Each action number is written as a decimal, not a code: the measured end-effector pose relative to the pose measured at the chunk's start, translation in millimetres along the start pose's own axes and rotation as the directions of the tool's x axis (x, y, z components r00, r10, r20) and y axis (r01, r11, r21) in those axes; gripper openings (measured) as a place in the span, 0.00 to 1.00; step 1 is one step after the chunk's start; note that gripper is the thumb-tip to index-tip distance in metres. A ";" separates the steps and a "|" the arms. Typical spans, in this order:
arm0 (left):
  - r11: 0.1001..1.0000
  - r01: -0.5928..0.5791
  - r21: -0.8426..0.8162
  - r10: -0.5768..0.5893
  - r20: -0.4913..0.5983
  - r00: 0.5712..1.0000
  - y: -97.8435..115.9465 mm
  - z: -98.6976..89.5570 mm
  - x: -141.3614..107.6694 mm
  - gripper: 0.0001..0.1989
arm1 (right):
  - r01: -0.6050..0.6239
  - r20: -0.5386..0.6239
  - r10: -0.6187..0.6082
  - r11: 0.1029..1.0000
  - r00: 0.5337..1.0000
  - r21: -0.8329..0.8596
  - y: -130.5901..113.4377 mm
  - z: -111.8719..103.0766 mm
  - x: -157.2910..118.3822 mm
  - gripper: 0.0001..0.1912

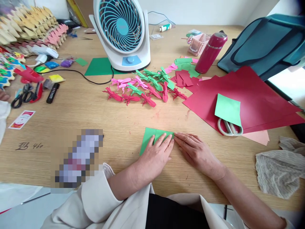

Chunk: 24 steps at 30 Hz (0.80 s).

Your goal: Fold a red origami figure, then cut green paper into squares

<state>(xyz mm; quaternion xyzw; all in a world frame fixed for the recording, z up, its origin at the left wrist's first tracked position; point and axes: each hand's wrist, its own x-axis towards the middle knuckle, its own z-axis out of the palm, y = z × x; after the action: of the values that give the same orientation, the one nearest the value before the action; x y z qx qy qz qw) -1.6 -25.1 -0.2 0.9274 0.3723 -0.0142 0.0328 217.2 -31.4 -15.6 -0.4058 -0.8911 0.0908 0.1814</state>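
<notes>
A piece of green paper (145, 137) lies on the wooden table, with a crease or fold line near its left part. My left hand (158, 154) rests flat on it, fingers apart and pointing to its upper edge. At the paper's right edge is my right hand (199, 154), its fingers pressed together and their tips touching the edge beside my left fingers. Part of the paper is hidden under my left hand. Several folded paper figures (149, 99) in red, pink and green lie beyond the hands.
A white fan (130, 60) stands behind the figures. Right: red sheets (257, 95), scissors (230, 128) under green paper, a bottle (211, 52), a teal bag (264, 44) and a cloth (278, 168). Left: a blurred object (79, 157), a marker (52, 93), scissors (23, 95) and a person's sleeve (3, 117).
</notes>
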 end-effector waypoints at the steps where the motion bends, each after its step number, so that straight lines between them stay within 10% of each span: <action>1: 1.000 -0.003 0.005 0.003 0.002 1.000 0.0 1.0 -0.7 0.28 | 0.000 -0.001 0.000 1.000 1.000 -0.002 -0.3 0.0 0.3 0.25; 24: 1.000 0.002 -0.022 -0.002 0.014 1.000 1.9 1.0 -5.6 0.33 | -0.004 0.025 0.006 0.998 1.000 -0.064 -3.9 -2.4 3.4 0.22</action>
<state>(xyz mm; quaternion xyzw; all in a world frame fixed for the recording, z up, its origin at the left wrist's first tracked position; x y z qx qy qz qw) -4.4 -30.4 -0.7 0.9265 0.3731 -0.0166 0.0457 213.4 -31.4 -11.4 -0.4126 -0.8948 0.0676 0.1568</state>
